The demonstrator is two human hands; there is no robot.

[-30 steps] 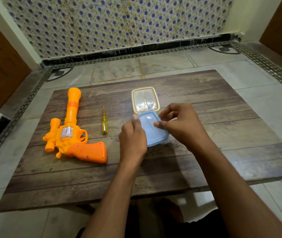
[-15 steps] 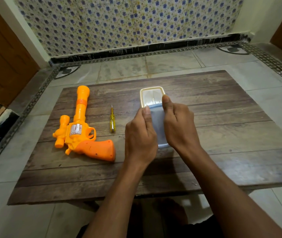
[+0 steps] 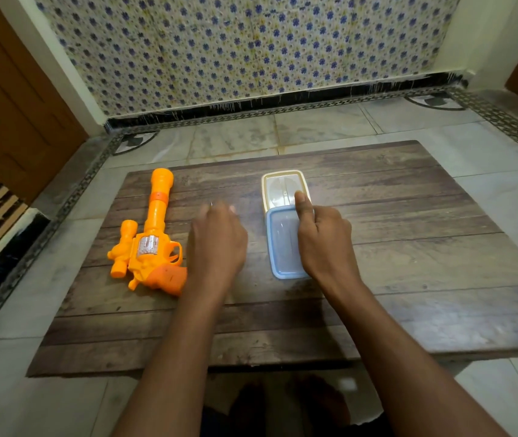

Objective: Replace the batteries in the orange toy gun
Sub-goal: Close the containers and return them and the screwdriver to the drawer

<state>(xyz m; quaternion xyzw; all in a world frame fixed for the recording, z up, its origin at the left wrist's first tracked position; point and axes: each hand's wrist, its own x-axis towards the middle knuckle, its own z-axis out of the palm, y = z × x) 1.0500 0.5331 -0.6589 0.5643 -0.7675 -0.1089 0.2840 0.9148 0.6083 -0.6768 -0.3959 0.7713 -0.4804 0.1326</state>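
The orange toy gun (image 3: 152, 247) lies on the left of the wooden table (image 3: 409, 263), barrel pointing away from me. My left hand (image 3: 216, 244) hovers just right of it and covers the screwdriver; only a bit of the metal tip (image 3: 212, 203) shows, and whether the fingers grip it is hidden. A blue plastic lid (image 3: 283, 244) lies flat in the middle. My right hand (image 3: 324, 238) holds its right edge, thumb stretched over the far end. An open cream-rimmed box (image 3: 283, 184) sits touching the lid's far side.
The table is low and stands on a tiled floor (image 3: 314, 127) before a patterned wall. A wooden door (image 3: 14, 105) is at the left. My feet (image 3: 283, 405) show under the table's near edge.
The blue lid, held up in both hands before, now lies flat on the table. My left hand let go of it and moved left over the screwdriver. The camera view shifted slightly.
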